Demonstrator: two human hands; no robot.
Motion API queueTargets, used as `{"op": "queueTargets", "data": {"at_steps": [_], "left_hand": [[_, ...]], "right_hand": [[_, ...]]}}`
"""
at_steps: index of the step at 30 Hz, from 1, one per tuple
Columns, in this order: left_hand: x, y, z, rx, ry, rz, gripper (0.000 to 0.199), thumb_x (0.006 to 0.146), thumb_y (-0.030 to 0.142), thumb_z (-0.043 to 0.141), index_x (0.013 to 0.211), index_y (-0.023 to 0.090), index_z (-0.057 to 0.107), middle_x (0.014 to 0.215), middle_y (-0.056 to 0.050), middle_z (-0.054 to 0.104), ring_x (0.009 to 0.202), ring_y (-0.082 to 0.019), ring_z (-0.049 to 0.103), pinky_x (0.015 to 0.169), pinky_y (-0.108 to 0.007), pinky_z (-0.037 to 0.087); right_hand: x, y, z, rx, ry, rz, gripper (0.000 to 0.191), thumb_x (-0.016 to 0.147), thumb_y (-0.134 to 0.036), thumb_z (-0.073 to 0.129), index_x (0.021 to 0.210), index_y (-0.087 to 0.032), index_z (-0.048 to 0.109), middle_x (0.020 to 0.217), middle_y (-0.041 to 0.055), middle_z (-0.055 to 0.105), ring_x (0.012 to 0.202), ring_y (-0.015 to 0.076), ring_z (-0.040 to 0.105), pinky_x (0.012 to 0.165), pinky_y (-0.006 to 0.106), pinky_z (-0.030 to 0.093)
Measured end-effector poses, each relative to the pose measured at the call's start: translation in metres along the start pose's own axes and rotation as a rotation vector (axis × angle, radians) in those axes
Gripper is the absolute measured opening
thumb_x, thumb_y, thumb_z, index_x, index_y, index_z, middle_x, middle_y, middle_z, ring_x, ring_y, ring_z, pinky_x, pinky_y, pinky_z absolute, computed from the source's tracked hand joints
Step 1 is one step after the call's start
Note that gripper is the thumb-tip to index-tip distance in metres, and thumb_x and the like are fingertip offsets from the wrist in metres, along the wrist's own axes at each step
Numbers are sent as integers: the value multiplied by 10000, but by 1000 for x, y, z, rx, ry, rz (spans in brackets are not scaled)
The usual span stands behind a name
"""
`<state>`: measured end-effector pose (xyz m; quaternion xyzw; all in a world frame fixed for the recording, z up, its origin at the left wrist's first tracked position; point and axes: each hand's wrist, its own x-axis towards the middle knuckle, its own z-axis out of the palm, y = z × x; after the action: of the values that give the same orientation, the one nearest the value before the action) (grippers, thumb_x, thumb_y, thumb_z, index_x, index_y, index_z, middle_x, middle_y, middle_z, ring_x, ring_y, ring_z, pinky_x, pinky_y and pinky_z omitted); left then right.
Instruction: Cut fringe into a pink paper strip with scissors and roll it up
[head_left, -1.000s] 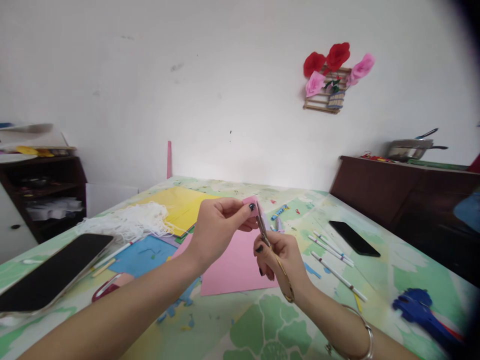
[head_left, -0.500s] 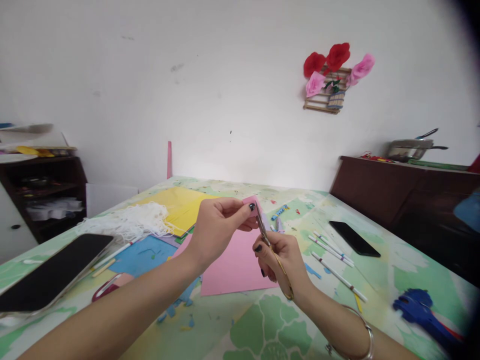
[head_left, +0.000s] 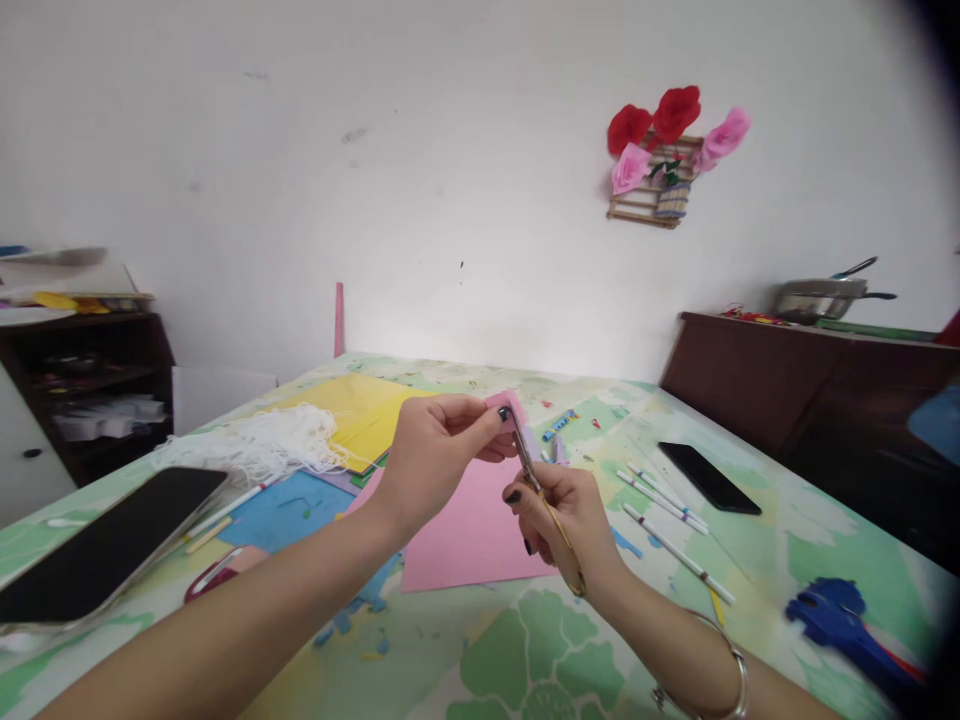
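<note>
Between the thumb and fingers of my left hand (head_left: 442, 450) is a small pink paper piece (head_left: 513, 400), held up above the table. My right hand (head_left: 566, 515) is closed round the gold handles of the scissors (head_left: 527, 462). The blades point up and away and lie against the pink piece, beside my left thumb. Below both hands a larger pink sheet (head_left: 469, 535) lies flat, partly hidden by my left hand and forearm.
Left are yellow sheets (head_left: 367, 415), white string (head_left: 262, 440), a blue sheet (head_left: 277, 515) and a large phone (head_left: 105, 545). Right are white sticks (head_left: 675, 550), a black phone (head_left: 709, 478) and a blue tool (head_left: 840, 625). Blue scraps (head_left: 341, 622) lie in front.
The scissor blades have come closer together on the pink piece, and my right fingers have shifted slightly. My left hand has stayed in place.
</note>
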<state>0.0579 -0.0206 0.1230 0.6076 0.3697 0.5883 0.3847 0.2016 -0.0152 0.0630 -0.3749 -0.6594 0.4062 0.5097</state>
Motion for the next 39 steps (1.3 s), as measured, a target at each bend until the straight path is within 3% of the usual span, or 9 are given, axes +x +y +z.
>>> {"op": "queueTargets", "data": {"at_steps": [23, 32, 39], "left_hand": [[0, 0, 0, -18, -1, -8, 179, 765, 299, 659, 723, 137, 725, 625, -55, 707, 618, -172, 683, 618, -271, 582], [3, -2, 0, -45, -25, -18, 168, 770, 290, 647, 720, 146, 718, 644, -58, 710, 632, -179, 685, 636, -294, 578], [10, -6, -7, -66, 31, 15, 207, 756, 349, 656, 740, 150, 710, 628, -41, 684, 591, -165, 666, 598, -286, 554]], "right_hand": [[0, -2, 1, -38, 8, 21, 470, 684, -596, 652, 542, -175, 500, 307, -38, 443, 244, 51, 298, 273, 174, 194], [-1, 6, 0, 104, -41, -89, 485, 718, -617, 617, 569, -178, 475, 327, -66, 398, 267, 51, 313, 305, 179, 242], [-1, 8, 1, 119, -42, -53, 468, 679, -597, 658, 570, -171, 497, 333, -56, 430, 252, 51, 315, 284, 181, 234]]}}
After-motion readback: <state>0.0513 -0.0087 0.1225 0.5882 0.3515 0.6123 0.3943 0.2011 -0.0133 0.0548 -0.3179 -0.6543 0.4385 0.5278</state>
